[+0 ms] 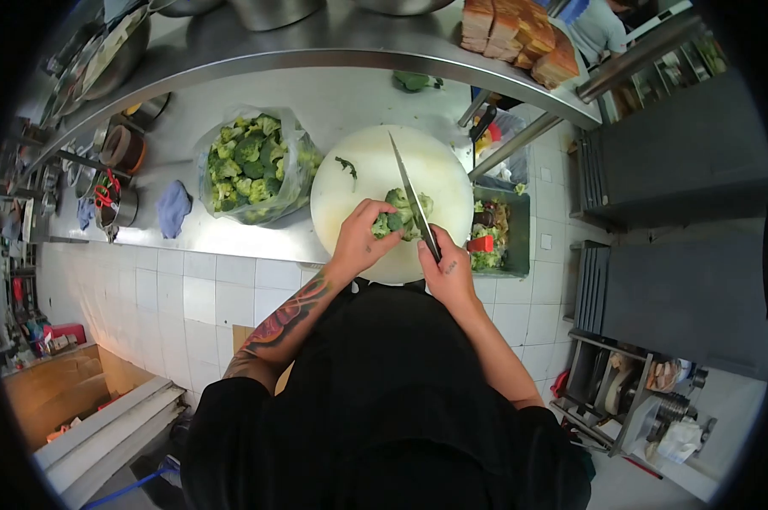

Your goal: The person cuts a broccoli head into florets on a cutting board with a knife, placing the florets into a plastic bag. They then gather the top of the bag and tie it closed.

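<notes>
Just nearer the person's edge than the middle of the round cutting board (350,140), the left hand (360,236) is pinching broccoli (389,223), probably light, firm-stalked and crumbly-budded, best held by its stalk, while the right hand (448,270) is clasping the knife (411,194) by its handle.

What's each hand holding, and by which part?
Right hand: knife, by the black handle. Left hand: broccoli, by the florets on its left side.
</notes>
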`<state>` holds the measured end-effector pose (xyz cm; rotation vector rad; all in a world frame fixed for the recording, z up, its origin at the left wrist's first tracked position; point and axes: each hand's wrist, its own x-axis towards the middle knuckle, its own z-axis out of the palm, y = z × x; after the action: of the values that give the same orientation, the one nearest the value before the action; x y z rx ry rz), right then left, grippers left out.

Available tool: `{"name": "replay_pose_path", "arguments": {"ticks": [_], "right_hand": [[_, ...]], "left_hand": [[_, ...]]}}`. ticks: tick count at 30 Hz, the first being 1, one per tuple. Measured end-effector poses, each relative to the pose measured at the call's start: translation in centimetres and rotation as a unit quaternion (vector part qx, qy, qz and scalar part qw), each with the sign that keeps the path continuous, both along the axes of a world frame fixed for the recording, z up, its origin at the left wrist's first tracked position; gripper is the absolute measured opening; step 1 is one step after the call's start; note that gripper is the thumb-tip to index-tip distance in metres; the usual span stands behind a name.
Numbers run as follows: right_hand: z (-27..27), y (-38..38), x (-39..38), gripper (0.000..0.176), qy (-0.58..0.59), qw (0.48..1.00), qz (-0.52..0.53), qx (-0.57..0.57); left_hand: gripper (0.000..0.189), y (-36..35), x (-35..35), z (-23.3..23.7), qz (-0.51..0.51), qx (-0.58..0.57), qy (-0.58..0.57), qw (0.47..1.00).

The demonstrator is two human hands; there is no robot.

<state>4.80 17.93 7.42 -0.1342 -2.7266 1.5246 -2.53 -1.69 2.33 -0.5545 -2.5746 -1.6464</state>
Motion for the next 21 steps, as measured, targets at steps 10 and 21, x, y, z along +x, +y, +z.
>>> {"name": "replay_pose_path", "arguments": {"ticks": [10, 21], "right_hand": [[-0.1, 0.5, 0.0, 0.038, -0.042, 0.998, 0.033, 0.037], [-1.4, 1.8, 1.0, 0.037, -0.071, 0.997, -0.009, -0.033]], "left_hand": [[0.036, -1.6, -0.1, -0.9, 0.051, 0.435, -0.391, 0.809], [0.043, -16.9, -7.3, 4.5, 0.257, -0.148, 0.21, 0.932]]}}
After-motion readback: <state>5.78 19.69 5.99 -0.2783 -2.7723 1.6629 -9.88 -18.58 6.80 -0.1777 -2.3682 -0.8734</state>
